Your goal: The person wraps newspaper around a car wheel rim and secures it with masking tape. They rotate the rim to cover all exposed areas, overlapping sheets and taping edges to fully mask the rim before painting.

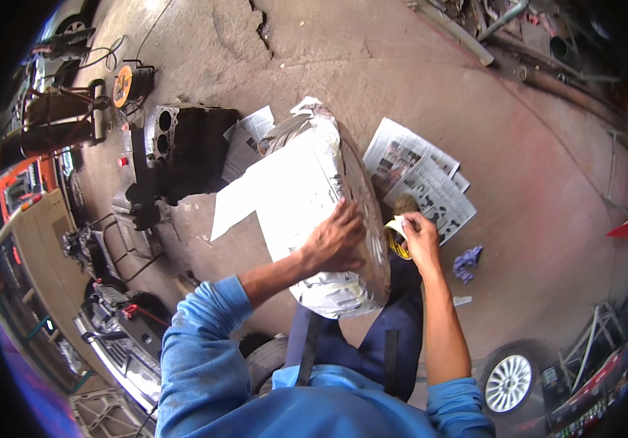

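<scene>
Upright in front of my knees stands a big rounded object, like a wheel on its edge, wrapped in newspaper (296, 197). Its bare brownish side (361, 179) shows on the right. What is under the paper is hidden. My left hand (337, 237) lies on the paper near that edge, fingers stretched out. Just right of the object, my right hand (420, 235) grips a roll of tape (397, 242) with a yellow inner ring, a pale strip showing at the fingers. Loose newspaper sheets (427, 186) lie on the floor beyond it, with a brown lump (404, 205) on them.
An engine block (190, 150) and an orange cable reel (130, 85) stand on the left. A crumpled purple cloth or glove (467, 263) lies at right, and a silver-rimmed wheel (510, 381) farther back. Long pipes (569, 91) fill the far right; a vehicle (51, 292) is at left.
</scene>
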`<act>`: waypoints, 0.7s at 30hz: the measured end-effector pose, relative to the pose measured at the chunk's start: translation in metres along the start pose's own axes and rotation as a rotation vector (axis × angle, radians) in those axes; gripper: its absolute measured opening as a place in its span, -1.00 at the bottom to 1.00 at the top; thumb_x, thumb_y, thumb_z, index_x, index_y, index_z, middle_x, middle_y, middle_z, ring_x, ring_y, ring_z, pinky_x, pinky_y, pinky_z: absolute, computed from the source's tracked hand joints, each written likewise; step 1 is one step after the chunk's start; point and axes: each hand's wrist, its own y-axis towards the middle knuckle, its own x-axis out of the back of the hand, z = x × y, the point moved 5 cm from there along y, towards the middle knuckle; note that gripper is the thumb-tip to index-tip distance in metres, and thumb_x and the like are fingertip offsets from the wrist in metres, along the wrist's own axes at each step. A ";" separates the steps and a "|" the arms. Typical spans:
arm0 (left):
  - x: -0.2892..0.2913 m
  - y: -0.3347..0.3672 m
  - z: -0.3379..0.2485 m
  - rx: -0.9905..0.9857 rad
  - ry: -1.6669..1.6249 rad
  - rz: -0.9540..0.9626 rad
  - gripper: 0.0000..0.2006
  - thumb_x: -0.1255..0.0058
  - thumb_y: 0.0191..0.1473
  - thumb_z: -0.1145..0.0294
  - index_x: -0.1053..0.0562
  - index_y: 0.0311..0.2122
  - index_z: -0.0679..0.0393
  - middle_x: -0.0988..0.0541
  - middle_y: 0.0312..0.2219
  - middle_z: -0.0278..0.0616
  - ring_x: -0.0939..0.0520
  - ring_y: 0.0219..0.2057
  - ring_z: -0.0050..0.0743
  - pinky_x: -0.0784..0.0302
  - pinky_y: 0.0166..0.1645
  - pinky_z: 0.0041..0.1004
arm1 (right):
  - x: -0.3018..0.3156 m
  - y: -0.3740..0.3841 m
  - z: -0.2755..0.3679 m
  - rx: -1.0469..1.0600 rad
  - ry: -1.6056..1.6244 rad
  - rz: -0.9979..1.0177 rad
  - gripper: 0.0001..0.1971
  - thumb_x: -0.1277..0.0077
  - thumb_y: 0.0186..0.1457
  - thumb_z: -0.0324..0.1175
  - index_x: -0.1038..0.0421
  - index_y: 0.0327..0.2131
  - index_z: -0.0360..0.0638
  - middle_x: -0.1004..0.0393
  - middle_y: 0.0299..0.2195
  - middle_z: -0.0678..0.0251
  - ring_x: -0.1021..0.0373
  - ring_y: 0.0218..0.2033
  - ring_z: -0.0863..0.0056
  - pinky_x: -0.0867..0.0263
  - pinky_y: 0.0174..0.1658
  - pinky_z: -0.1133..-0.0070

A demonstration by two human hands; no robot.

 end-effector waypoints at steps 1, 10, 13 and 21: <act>-0.001 -0.002 -0.010 -0.043 -0.051 -0.005 -0.36 -0.07 -0.17 -0.12 -0.42 -0.09 0.23 -0.30 0.04 -0.01 -0.16 0.19 0.00 0.18 0.31 -0.01 | -0.002 0.000 -0.009 -0.045 0.158 0.044 -0.83 0.01 0.09 -0.41 -0.40 -0.23 -0.21 -0.51 -0.49 0.27 -0.44 -0.55 0.56 -0.32 -0.51 0.59; -0.114 -0.174 0.030 1.250 -1.045 -1.061 -0.33 0.03 0.04 0.04 -0.19 0.06 0.45 -0.30 0.03 0.23 -0.34 0.05 0.06 -0.23 0.09 -0.25 | -0.071 -0.046 -0.030 0.235 -0.252 -0.327 -0.52 0.06 0.15 -0.10 -0.17 -0.04 -0.30 -0.38 -0.20 -0.06 -0.36 -0.19 0.04 -0.24 -0.13 0.32; -0.177 -0.166 0.040 1.176 -1.500 -0.953 -0.31 0.27 0.11 -0.16 -0.29 0.00 0.41 -0.42 -0.08 0.24 -0.43 -0.04 0.09 -0.26 0.05 -0.24 | -0.087 -0.056 -0.040 0.229 -0.339 -0.487 -0.58 0.12 0.16 -0.19 -0.16 -0.03 -0.32 -0.34 -0.14 -0.10 -0.33 -0.16 0.00 -0.22 -0.10 0.32; -0.189 -0.166 0.000 1.111 -1.358 -1.006 -0.45 0.15 0.08 -0.10 -0.40 -0.16 0.31 -0.53 -0.31 0.22 -0.51 -0.21 0.23 -0.37 -0.12 -0.17 | -0.070 -0.060 -0.096 0.321 -0.298 -0.559 -0.59 0.17 0.16 -0.25 -0.16 -0.02 -0.37 -0.29 -0.08 -0.14 -0.25 -0.06 -0.05 -0.17 -0.03 0.31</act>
